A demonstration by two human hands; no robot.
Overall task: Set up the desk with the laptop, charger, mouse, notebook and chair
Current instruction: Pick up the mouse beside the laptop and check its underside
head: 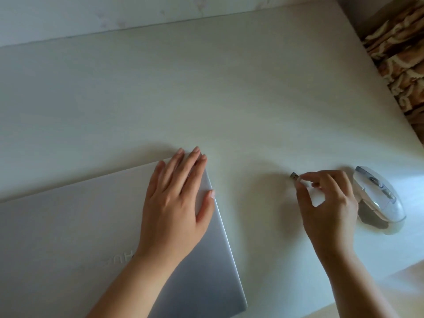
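Observation:
A closed silver laptop [68,226] lies flat at the near left of the pale desk [206,99]. My left hand [176,203] rests palm down on the lid's far right corner, fingers spread, gripping nothing. My right hand [325,203] hovers to the right of the laptop and pinches a small USB receiver [294,176] between thumb and fingertips, its metal plug pointing left toward the laptop. A white mouse [378,198] sits on the desk just right of that hand, apart from it. No charger, notebook or chair is in view.
A wall [114,14] borders the desk's far edge. Past the desk's right edge lies brown patterned fabric [399,56]. The desk's near right corner shows at the lower right, with pale floor beyond.

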